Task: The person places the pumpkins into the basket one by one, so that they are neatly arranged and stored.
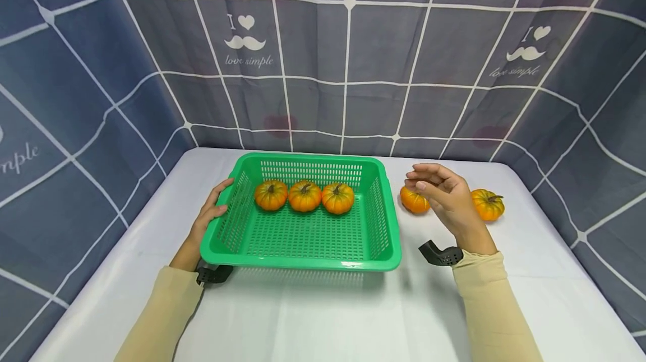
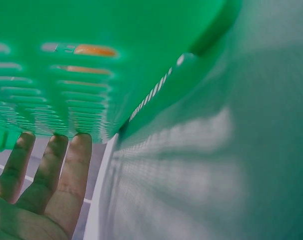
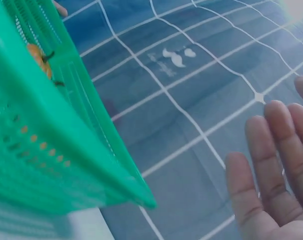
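A green plastic basket (image 1: 303, 263) with slotted walls holds three small orange pumpkins (image 1: 305, 196), lined up side by side toward its back. My left hand (image 1: 206, 219) is at the basket's left side; in the left wrist view its extended fingers (image 2: 74, 170) reach up to the slotted wall from outside. To the right of the basket, my right hand (image 1: 449, 199) is raised with loosely bent fingers and nothing in its grasp. It partly covers one pumpkin (image 1: 413, 203) on the table. A yellow-orange pumpkin (image 1: 487, 205) with a stem lies just beyond the wrist.
Everything stands on a table with a white cloth (image 1: 303, 317). Behind it and on both sides hang grey-blue curtains (image 1: 313, 104) with white grid lines. Black straps with small devices (image 1: 441, 254) sit on both wrists.
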Action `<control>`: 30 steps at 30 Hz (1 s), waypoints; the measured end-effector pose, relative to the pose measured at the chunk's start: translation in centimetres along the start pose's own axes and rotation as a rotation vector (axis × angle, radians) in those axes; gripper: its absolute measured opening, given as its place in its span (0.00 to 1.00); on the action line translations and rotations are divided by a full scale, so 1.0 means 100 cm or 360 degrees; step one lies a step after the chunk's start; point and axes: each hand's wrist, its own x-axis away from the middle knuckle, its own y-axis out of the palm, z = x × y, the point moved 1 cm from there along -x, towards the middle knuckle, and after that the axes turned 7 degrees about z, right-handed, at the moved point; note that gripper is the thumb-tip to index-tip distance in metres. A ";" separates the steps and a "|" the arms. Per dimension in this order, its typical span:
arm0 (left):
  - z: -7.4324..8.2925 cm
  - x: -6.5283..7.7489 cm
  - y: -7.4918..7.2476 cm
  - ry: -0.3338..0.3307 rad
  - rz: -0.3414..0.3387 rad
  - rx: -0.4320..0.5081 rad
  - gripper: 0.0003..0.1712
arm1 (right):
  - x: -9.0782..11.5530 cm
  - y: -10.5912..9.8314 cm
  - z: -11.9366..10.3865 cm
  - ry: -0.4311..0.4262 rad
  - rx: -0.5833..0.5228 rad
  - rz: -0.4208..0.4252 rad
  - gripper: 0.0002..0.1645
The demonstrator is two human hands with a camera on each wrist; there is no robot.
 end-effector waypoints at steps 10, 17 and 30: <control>-0.003 -0.001 -0.001 0.0033 -0.0084 0.0091 0.36 | 0.015 -0.023 -0.005 -0.0148 -0.0165 0.0375 0.20; -0.002 -0.003 -0.001 0.0026 -0.0087 0.0097 0.36 | 0.015 -0.040 -0.003 -0.0278 -0.0221 0.0738 0.15; 0.000 -0.002 -0.002 -0.0043 -0.0020 0.0026 0.35 | 0.020 -0.083 0.004 -0.0628 0.0243 0.1460 0.20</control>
